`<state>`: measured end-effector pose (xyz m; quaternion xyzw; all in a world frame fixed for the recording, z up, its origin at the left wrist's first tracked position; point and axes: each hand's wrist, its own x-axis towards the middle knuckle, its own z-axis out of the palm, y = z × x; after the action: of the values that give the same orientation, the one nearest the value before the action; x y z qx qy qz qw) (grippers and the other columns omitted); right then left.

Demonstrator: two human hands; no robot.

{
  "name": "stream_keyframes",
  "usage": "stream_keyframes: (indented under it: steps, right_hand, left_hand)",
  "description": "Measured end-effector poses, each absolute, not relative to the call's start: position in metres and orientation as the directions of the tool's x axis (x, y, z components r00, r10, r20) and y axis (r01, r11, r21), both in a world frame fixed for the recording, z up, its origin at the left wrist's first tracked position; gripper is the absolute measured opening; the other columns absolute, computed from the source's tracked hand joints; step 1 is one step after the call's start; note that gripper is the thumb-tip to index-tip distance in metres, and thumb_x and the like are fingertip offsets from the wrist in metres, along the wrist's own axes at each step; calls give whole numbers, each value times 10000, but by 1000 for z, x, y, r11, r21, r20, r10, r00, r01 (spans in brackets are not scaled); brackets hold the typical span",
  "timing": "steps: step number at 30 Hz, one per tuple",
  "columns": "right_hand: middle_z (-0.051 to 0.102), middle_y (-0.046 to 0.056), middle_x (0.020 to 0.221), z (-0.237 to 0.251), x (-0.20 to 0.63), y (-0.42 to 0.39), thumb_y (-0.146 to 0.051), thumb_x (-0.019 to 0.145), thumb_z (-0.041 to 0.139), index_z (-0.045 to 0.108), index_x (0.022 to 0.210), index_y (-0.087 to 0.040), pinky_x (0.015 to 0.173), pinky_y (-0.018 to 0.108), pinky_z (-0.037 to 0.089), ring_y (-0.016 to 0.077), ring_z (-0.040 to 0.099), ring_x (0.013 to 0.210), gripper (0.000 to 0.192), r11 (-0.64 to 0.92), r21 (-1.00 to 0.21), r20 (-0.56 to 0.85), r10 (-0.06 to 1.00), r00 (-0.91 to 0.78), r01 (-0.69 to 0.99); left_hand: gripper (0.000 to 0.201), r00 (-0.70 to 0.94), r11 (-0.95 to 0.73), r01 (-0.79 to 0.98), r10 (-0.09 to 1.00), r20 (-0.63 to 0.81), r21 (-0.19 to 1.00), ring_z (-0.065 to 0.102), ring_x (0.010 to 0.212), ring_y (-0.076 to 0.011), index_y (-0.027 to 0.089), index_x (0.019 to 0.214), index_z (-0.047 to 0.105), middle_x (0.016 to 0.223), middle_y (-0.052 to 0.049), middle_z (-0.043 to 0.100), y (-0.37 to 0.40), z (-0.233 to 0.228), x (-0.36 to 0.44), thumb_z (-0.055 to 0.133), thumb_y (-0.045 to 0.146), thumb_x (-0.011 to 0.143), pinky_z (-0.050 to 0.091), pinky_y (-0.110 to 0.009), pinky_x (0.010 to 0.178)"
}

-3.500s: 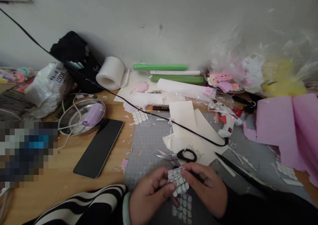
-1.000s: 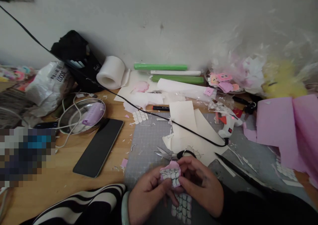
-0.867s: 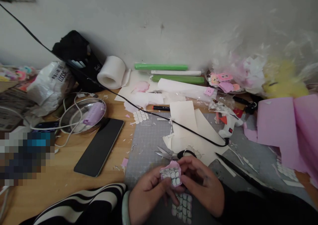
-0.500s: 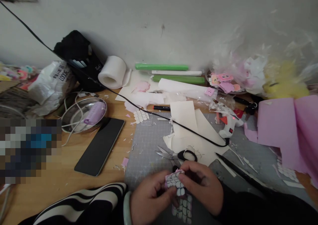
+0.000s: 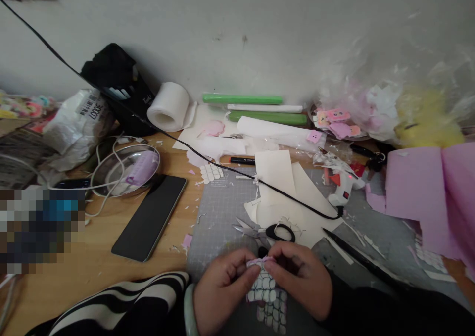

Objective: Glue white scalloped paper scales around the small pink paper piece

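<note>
Between my two hands is a small white piece with dark outlined block shapes and a pink edge, a brick-patterned cutout. My left hand pinches its upper left edge between thumb and fingers. On the upper right edge, my right hand pinches it the same way. A second patterned piece shows below it, partly covered, over the grey cutting mat. Just beyond my fingers lie scissors with black handles, blades apart.
Cream paper sheets lie beyond the scissors, crossed by a black cable from a white glue gun. Pink sheets are at the right. A phone and a metal bowl stand left, near a paper roll.
My left fingers have shifted up to the cutout's top edge, close to my right fingers. More of its patterned face now shows, hanging lower over the second piece.
</note>
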<state>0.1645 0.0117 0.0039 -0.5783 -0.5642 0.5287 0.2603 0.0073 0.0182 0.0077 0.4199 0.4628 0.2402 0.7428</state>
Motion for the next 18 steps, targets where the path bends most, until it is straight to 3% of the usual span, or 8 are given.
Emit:
stream_keyframes:
  steps: [8,13,16,18]
  right_hand:
    - [428,-45,514,4,168,13,-350,771,490,539,625,-155,465,189,318,81,411,497,248,-189,-915,-272,941,-200,358]
    - [447,-39,526,3,165,9,-349,789,474,534,636,-158,466,184,337,84,430,501,251,-193,-915,-270,946,-181,355]
    - [477,-26,537,10,169,13,-357,814,431,541,638,-168,484,191,339,89,450,507,281,-54,-893,-161,965,-206,447]
    - [513,-11,544,19,183,23,-387,831,388,554,627,-185,504,214,322,100,461,512,331,111,-790,-60,965,-257,603]
  left_hand:
    - [358,483,527,50,731,-482,849,386,499,-76,145,706,509,550,51,449,18,4,8,579,495,691,321,-197,484]
    - [379,519,574,34,690,-505,818,508,525,-103,144,727,499,596,21,528,18,5,9,593,506,670,363,-204,478]
    - [365,509,581,5,699,-502,814,535,508,-103,143,705,501,583,18,548,19,5,10,606,491,667,368,-196,458]
    - [356,488,585,-30,716,-499,810,535,481,-95,145,686,495,566,19,561,19,5,10,618,478,664,366,-188,442]
